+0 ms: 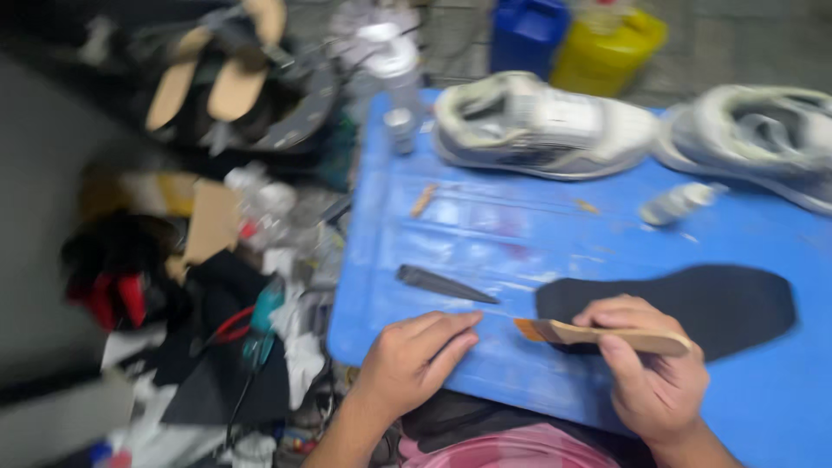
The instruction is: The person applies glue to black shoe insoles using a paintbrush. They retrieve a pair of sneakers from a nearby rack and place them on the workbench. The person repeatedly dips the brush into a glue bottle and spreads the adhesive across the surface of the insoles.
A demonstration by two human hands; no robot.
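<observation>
My right hand (650, 373) grips a wooden-handled brush (598, 334), its orange tip at the heel end of a black insole (711, 303) lying flat on a blue board (485, 234). My left hand (412, 360) rests palm down on the board's near edge, fingers together, holding nothing. A dark pointed blade (442, 284) lies just beyond its fingertips. Two white sneakers, one (542, 126) at the board's far side and one (763, 139) at the far right, sit on the board.
A small tube (676, 204) and a small bottle (400, 128) lie on the board. Blue (527, 33) and yellow (607, 39) canisters stand behind it. Left of the board is a cluttered pile with shoe soles (217, 78), cardboard, rags and red-handled pliers (230, 328).
</observation>
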